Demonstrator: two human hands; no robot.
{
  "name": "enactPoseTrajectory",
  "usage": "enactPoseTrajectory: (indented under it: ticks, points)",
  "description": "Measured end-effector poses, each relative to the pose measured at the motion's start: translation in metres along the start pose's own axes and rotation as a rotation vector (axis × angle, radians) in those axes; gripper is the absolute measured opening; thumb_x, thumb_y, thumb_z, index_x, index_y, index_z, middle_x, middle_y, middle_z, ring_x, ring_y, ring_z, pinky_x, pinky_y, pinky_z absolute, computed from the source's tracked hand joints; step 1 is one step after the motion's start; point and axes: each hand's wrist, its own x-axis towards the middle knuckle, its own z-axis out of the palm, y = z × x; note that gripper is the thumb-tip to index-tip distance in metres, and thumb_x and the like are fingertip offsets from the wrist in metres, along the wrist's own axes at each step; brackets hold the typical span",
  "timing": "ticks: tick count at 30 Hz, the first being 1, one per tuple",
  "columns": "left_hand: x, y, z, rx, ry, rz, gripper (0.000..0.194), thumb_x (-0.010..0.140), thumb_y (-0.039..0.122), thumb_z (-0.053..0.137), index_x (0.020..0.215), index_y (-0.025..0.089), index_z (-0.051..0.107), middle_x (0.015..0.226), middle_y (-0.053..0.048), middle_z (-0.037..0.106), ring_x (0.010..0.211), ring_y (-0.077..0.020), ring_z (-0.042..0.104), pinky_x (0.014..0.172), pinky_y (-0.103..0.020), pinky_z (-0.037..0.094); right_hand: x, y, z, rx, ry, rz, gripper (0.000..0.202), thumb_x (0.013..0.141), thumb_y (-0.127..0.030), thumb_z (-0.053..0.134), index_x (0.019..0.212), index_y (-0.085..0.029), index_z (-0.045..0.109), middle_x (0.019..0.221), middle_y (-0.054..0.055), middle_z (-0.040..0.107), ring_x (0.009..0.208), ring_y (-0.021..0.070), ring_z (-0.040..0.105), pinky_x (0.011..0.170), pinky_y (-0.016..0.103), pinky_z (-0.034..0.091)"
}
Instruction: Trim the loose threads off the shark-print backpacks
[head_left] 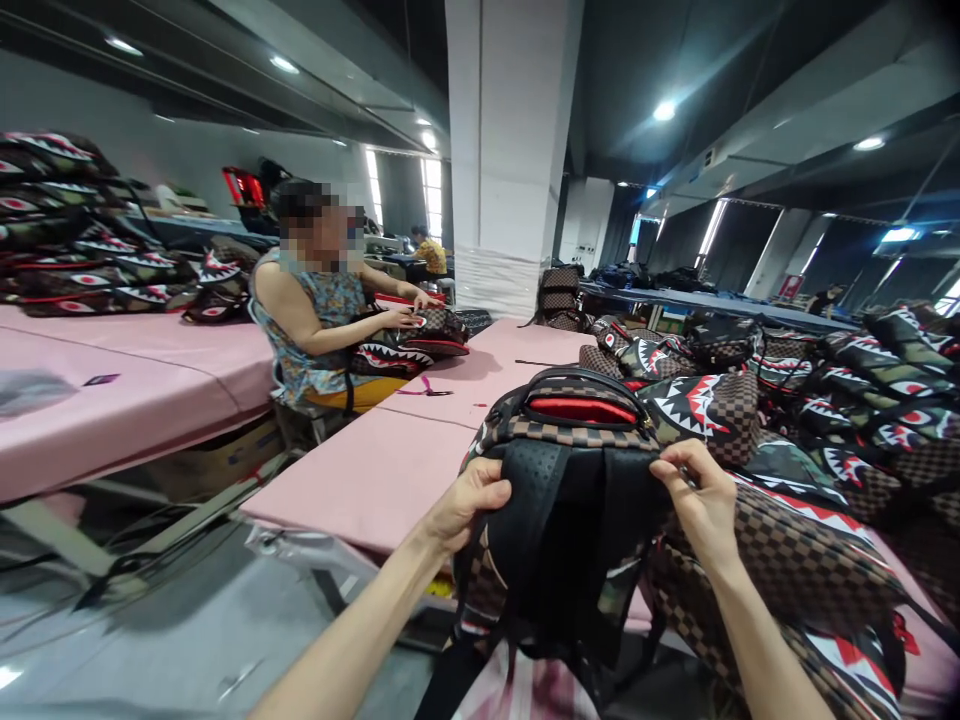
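Note:
A backpack stands upright in front of me at the table's near edge, its black back panel and straps facing me. Its top has a brown checkered pattern, a black handle and a slot showing red lining. My left hand grips the upper left edge of the back, thumb on the black panel. On the opposite upper edge, my right hand pinches the black material between thumb and fingers.
Checkered and camouflage shark-mouth backpacks are heaped at the right. A seated person handles a bag across the pink table. More bags stack at the far left. Behind the table rises a white pillar.

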Motion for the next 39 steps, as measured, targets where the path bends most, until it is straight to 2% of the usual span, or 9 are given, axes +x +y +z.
enactPoseTrajectory:
  ticks: [5,10,15,18,22,27,30,34,39]
  points:
    - [0.002,-0.010,0.004,0.188,-0.031,0.041,0.025,0.064,0.033,0.073,0.078,0.013,0.070,0.067,-0.006,0.061,0.058,-0.0114,0.056,0.061,-0.021,0.046,-0.001,-0.012,-0.014,-0.009,-0.069,0.137,0.018,0.076,-0.029,0.062,0.068,-0.016,0.054,0.065,-0.002,0.049,0.059,0.0082,0.043,0.054,0.021,0.033]
    - [-0.006,-0.011,0.012,0.629,0.131,0.183,0.028,0.077,0.040,0.059,0.080,0.012,0.063,0.068,-0.004,0.058,0.063,-0.0121,0.054,0.057,-0.020,0.042,0.000,-0.019,-0.011,-0.089,-0.075,0.019,0.014,0.077,-0.030,0.062,0.075,-0.017,0.058,0.075,0.000,0.055,0.070,0.0094,0.051,0.064,0.020,0.038]
    - [-0.022,0.005,0.031,1.462,0.598,0.752,0.021,0.077,0.034,0.062,0.078,0.012,0.061,0.061,-0.001,0.051,0.056,-0.0090,0.046,0.055,-0.021,0.035,0.002,-0.015,-0.007,-0.110,-0.076,-0.020,0.009,0.078,-0.027,0.061,0.077,-0.018,0.057,0.077,-0.001,0.055,0.071,0.0091,0.052,0.066,0.020,0.039]
    - [-0.017,0.019,0.041,1.665,0.609,1.001,0.017,0.076,0.029,0.064,0.089,0.018,0.066,0.071,-0.003,0.054,0.069,-0.0118,0.049,0.066,-0.026,0.036,0.001,-0.016,-0.007,-0.102,-0.074,-0.025,0.010,0.078,-0.027,0.061,0.076,-0.017,0.057,0.076,0.000,0.055,0.071,0.0096,0.052,0.065,0.020,0.039]
    - [0.003,0.029,0.046,1.737,0.388,0.909,0.014,0.075,0.030,0.065,0.087,0.024,0.068,0.079,-0.002,0.055,0.077,-0.0134,0.049,0.070,-0.028,0.033,-0.003,-0.016,-0.008,-0.085,-0.071,-0.030,0.011,0.078,-0.027,0.061,0.075,-0.017,0.057,0.076,0.002,0.056,0.070,0.0110,0.052,0.063,0.022,0.039]
    - [0.017,0.020,0.050,1.763,0.376,0.908,0.016,0.084,0.021,0.054,0.072,0.014,0.061,0.074,-0.004,0.052,0.073,-0.0136,0.043,0.066,-0.028,0.031,-0.006,-0.013,-0.006,-0.031,-0.075,-0.034,0.006,0.077,-0.023,0.061,0.076,-0.018,0.059,0.077,0.001,0.056,0.071,0.0110,0.053,0.064,0.022,0.040]
    - [0.006,0.015,0.055,1.719,0.296,0.906,0.021,0.087,0.016,0.044,0.069,0.011,0.053,0.073,-0.006,0.049,0.072,-0.0143,0.041,0.066,-0.028,0.031,-0.004,-0.013,-0.006,-0.017,-0.049,0.002,0.008,0.077,-0.025,0.062,0.075,-0.018,0.059,0.077,0.000,0.057,0.072,0.0103,0.053,0.065,0.021,0.039]
    - [-0.030,0.018,0.046,1.273,0.112,0.602,0.034,0.092,0.025,0.034,0.061,0.012,0.041,0.065,-0.004,0.044,0.064,-0.0104,0.042,0.059,-0.023,0.034,0.000,-0.012,-0.010,0.050,-0.032,0.128,0.018,0.077,-0.031,0.061,0.068,-0.015,0.057,0.067,-0.001,0.053,0.062,0.0081,0.047,0.059,0.020,0.036]
    - [-0.043,0.009,0.016,1.004,0.502,0.140,0.059,0.082,0.065,0.033,0.071,0.011,0.055,0.070,-0.007,0.055,0.065,-0.0148,0.051,0.063,-0.026,0.042,0.008,-0.001,-0.015,0.207,-0.044,0.217,0.020,0.078,-0.033,0.059,0.070,-0.014,0.061,0.072,0.001,0.057,0.070,0.0094,0.051,0.066,0.020,0.038]
